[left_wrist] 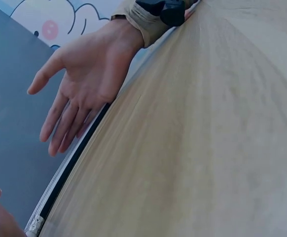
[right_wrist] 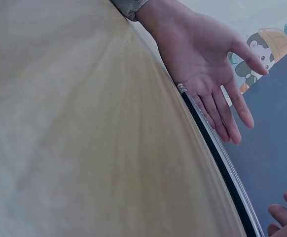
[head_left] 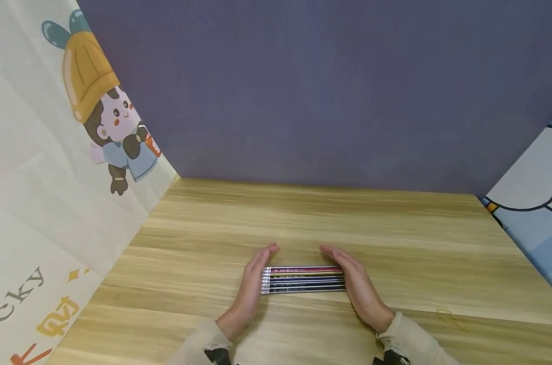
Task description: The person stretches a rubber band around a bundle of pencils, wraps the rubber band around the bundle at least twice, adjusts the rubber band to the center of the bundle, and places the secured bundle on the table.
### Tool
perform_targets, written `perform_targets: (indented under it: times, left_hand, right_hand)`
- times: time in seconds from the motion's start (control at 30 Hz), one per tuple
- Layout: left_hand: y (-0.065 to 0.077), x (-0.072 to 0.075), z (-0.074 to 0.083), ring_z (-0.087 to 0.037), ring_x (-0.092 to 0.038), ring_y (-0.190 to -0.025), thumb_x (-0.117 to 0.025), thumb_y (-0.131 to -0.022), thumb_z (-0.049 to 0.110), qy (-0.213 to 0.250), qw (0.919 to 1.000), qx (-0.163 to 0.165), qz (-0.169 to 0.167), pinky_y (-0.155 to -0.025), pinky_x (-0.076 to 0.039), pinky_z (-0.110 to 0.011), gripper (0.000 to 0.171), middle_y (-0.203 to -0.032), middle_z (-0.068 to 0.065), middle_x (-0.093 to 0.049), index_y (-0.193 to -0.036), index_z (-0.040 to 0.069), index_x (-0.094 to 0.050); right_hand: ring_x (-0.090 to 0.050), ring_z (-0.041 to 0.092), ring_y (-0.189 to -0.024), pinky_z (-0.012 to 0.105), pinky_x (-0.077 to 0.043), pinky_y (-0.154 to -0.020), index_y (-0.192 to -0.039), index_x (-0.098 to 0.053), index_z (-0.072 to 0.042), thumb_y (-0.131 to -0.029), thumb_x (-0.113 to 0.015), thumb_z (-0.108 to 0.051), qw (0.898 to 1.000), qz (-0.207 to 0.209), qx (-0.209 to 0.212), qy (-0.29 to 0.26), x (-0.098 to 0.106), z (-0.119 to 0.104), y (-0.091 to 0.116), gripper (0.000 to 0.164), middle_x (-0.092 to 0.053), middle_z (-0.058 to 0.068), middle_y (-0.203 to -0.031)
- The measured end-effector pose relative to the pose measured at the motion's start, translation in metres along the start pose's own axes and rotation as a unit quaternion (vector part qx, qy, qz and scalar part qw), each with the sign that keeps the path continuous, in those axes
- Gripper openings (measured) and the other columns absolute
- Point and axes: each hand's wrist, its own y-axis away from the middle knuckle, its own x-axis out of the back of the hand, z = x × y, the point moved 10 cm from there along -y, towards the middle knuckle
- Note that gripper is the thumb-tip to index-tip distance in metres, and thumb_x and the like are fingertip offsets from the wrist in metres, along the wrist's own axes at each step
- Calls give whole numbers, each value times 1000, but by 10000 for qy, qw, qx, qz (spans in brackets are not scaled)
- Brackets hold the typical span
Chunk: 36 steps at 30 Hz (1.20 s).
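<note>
Several pencils [head_left: 303,280] lie side by side in a flat row on the table, dark ones nearest me and a red and a yellowish one farther off. Their silver ferrule ends meet my left hand [head_left: 247,286], which stands on edge with straight fingers. At the other ends, my right hand [head_left: 360,291] is upright too, palm facing inward, fingers extended. The left wrist view shows the open palm of the right hand [left_wrist: 96,69] across the row. In the right wrist view the left hand [right_wrist: 202,54] touches the ferrules; the nearest pencil [right_wrist: 217,158] looks black.
A thin yellow loop, like a rubber band [head_left: 454,320], lies on the wooden table [head_left: 303,218] to the right. A dark grey-blue panel [head_left: 312,91] rises behind, with a cartoon-printed sheet [head_left: 29,152] at left and another printed sheet [head_left: 531,203] at right.
</note>
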Motion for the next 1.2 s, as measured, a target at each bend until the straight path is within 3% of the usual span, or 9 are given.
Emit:
perform_targets:
  times: [0.13,0.27,0.5,0.67,0.87,1.07,1.2]
  left_hand:
    - [-1,5,-1,-31,-37,-143,-38,-108,37,387,9991,36,167,-123,-17,-48,53,-147,-19,-48,-134,-6,-52]
    - [1,9,-2,-32,-38,-142,-39,-108,33,782,9966,36,252,-123,-19,-43,52,-145,-24,-47,-132,-12,-50]
    - [8,12,-4,-29,-47,-135,-42,-107,41,332,9983,30,471,-120,-28,-45,53,-138,-18,-56,-128,-5,-57]
    - [9,12,-6,-24,-50,-131,-41,-106,42,54,9971,-55,760,-119,-28,-47,49,-133,-10,-62,-125,2,-63]
    - [4,8,-6,-25,-54,-126,-41,-106,42,51,9948,-172,1001,-117,-31,-50,47,-127,-7,-66,-121,5,-66]
    - [-18,-2,-7,-26,-55,-128,-42,-106,42,111,9976,-179,659,-118,-32,-46,49,-129,-11,-65,-122,1,-65]
    - [-25,-3,-5,-27,-52,-129,-43,-106,41,25,9990,-152,429,-119,-28,-48,49,-129,-12,-65,-122,0,-64]
  right_hand:
    - [-41,14,-137,34,-19,-122,-143,-47,3,-106,-43,-40,9998,94,28,-196,3,0,0,57,-45,15,-151]
    - [-45,19,-136,31,-25,-120,-141,-46,7,-106,-46,-37,9985,277,104,-462,5,0,1,56,-46,20,-148]
    - [-48,18,-134,25,-27,-118,-140,-48,6,-105,-47,-37,9975,492,44,-503,5,2,6,55,-51,17,-145]
    - [-50,15,-131,20,-30,-115,-137,-52,5,-105,-48,-38,9967,677,74,-436,5,3,7,54,-54,17,-143]
    - [-47,19,-133,20,-30,-115,-139,-48,8,-107,-42,-38,9975,517,255,-401,7,0,4,57,-52,20,-143]
    - [-42,31,-137,26,-25,-118,-142,-43,9,-108,-38,-42,9974,304,453,-470,16,-4,-3,62,-48,23,-146]
    - [-46,29,-135,26,-30,-117,-139,-46,11,-107,-42,-38,9973,315,444,-487,18,-3,-6,58,-52,21,-143]
